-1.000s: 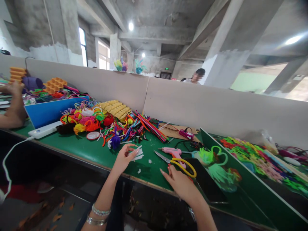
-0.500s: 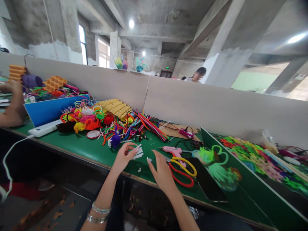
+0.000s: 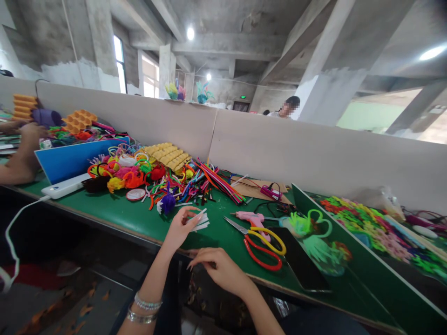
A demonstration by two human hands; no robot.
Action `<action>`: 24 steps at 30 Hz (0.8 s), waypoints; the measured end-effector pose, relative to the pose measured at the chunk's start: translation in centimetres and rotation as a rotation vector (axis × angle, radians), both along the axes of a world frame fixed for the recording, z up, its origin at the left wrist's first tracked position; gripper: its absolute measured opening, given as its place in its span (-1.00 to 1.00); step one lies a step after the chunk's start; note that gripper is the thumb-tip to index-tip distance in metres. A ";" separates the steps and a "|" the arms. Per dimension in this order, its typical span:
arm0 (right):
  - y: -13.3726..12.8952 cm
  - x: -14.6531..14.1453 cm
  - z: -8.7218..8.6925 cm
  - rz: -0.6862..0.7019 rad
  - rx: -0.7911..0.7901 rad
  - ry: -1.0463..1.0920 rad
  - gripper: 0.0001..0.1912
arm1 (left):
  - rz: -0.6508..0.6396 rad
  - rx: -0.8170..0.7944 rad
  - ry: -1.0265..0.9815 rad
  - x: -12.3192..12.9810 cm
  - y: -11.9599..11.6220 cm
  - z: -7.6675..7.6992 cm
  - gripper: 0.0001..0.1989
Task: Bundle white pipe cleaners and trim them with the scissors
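Note:
My left hand (image 3: 180, 226) is closed around several short white strips (image 3: 201, 221), fanned out above the green table; they look like cut pipe cleaner pieces. My right hand (image 3: 218, 267) is at the table's front edge, fingers stretched to the left and loosely bent, with nothing visible in them. Right of my hands, scissors (image 3: 260, 242) with one yellow and one red handle lie with blades slightly apart. A pink glue gun (image 3: 252, 218) rests just behind them. A purple pom-pom-like piece (image 3: 168, 204) sits beyond my left hand.
A heap of colourful pipe cleaner pieces (image 3: 120, 174) fills the back left, beside a white power strip (image 3: 66, 186) and blue divider (image 3: 78, 158). A black phone (image 3: 302, 265) and green fluffy figures (image 3: 316, 251) lie right, before another divider (image 3: 349, 251). A co-worker's arm (image 3: 23, 153) is far left.
My right hand has moved down and left to the table edge, uncovering the scissor blades. A small white scrap near the edge no longer shows on the table. My left hand has stayed nearly still.

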State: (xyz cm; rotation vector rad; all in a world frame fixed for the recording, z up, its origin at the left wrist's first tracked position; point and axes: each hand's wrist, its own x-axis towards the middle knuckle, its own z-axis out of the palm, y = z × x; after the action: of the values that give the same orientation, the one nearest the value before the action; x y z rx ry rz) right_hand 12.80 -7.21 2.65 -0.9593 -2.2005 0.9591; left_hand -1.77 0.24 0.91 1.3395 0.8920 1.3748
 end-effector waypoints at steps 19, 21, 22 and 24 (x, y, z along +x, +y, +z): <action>1.4 4.1 0.9 -0.437 -0.106 0.152 -0.70 | -0.077 -0.002 -0.007 1.8 -0.8 0.4 -0.67; 2.0 4.2 0.2 -0.449 -0.123 0.150 -0.69 | -0.102 0.004 0.000 2.1 -0.9 0.5 -0.66; 2.2 4.1 -0.2 -0.448 -0.124 0.175 -0.68 | -0.120 0.002 0.008 2.2 -1.0 0.5 -0.65; 2.5 3.9 -0.7 -0.444 -0.119 0.225 -0.67 | -0.171 -0.003 0.032 2.4 -1.1 0.5 -0.63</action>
State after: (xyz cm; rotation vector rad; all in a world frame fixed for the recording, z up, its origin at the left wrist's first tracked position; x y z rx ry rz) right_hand 16.65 -4.75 1.96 -1.2602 -1.6637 0.9363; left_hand 0.63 -0.87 1.41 1.4058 0.7817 1.2230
